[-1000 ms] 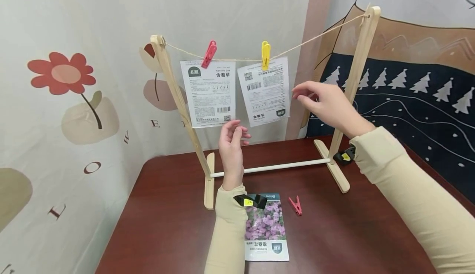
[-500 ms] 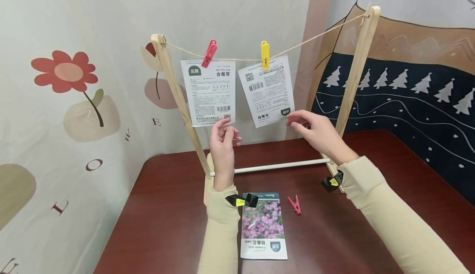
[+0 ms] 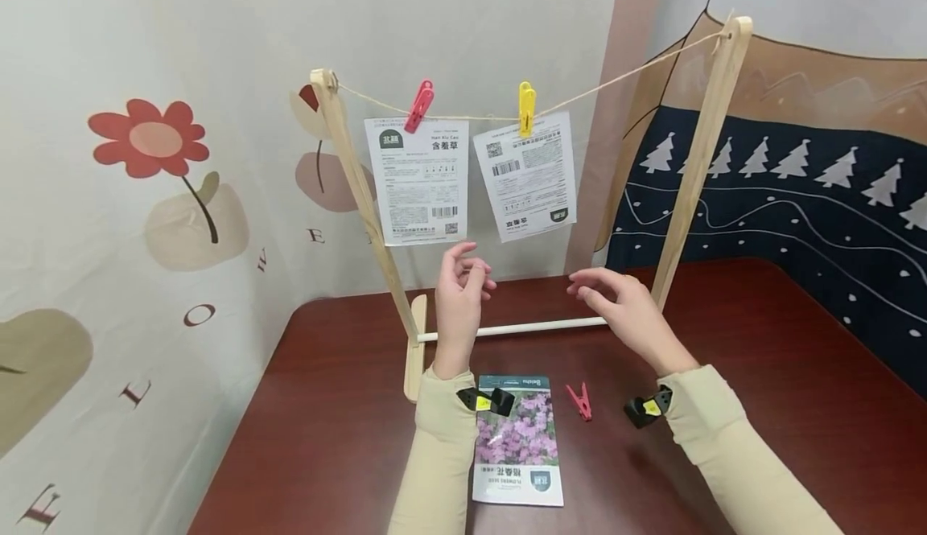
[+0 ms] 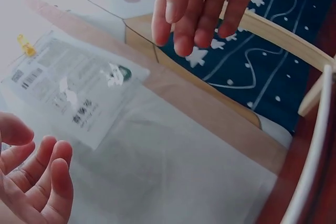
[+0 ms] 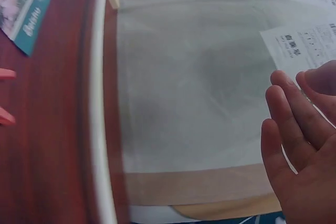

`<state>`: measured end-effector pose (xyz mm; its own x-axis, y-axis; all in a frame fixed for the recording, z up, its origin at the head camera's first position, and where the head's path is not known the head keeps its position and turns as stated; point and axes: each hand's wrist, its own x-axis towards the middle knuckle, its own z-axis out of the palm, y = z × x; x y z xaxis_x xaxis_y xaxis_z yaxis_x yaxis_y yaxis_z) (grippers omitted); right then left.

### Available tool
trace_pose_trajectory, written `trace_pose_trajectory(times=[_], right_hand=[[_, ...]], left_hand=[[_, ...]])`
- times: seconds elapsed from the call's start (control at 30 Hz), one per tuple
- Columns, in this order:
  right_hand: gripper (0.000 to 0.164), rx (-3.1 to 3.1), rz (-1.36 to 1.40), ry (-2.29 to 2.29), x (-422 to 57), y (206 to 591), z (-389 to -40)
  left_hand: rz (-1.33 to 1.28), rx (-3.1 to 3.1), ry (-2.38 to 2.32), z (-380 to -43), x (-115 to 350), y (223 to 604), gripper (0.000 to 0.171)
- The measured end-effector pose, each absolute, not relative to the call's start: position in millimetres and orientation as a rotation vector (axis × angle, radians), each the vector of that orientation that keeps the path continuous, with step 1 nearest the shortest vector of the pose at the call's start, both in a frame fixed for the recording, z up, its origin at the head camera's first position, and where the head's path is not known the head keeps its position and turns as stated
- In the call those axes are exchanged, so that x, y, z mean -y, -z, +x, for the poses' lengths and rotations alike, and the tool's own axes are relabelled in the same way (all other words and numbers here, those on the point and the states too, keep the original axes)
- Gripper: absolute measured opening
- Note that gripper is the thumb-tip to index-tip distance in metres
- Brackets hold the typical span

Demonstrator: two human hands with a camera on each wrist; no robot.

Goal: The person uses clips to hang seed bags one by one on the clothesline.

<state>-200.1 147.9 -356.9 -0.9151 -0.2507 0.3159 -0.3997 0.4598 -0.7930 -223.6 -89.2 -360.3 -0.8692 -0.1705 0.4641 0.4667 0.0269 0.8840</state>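
Two white seed packets hang from a twine line (image 3: 623, 76) in the head view. A red clothespin (image 3: 419, 106) clips the left packet (image 3: 418, 185); a yellow clothespin (image 3: 527, 109) clips the right packet (image 3: 532, 181), which hangs tilted. My left hand (image 3: 460, 306) is raised just below the left packet, fingers loosely curled, holding nothing. Lower right of the tilted packet, my right hand (image 3: 632, 310) hovers with relaxed fingers and nothing in them. On the table lie a seed packet with purple flowers (image 3: 517, 438), partly behind the left wrist, and another red clothespin (image 3: 580, 402).
A wooden frame with a left post (image 3: 362, 197) and a right post (image 3: 698, 165) carries the line. Its white crossbar (image 3: 539, 327) runs low behind my hands. The dark red table (image 3: 326, 438) meets a printed cloth backdrop (image 3: 239, 52) at the back.
My right hand has come down and away from the tilted packet's right edge. That packet has swung slightly and settled back. The left hand stays near the same place, loosely curled.
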Motion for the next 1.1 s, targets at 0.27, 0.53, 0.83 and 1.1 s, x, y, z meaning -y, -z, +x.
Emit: trace_pose_trajectory(times=[0.27,0.53,0.83,1.1], right_hand=[[0.033,2.487,0.461,-1.709,-154.7,394.4,-195.9],[0.033,2.464,0.405,-1.777,-159.8,425.5,-189.6],[0.042,2.492,0.372,-1.896,-161.7,442.6,-184.1],[0.047,2.407,0.385,-2.077,-166.9,459.3,-182.4]], left_hand=[[-0.246,2.157,1.775,-232.6,85.2,391.8,0.030],[-0.324,2.294,1.648,-229.0,82.2,403.7,0.030],[-0.302,2.381,1.598,-231.0,83.2,410.4,0.031],[-0.309,2.599,1.215,-230.0,87.6,415.6,0.034]])
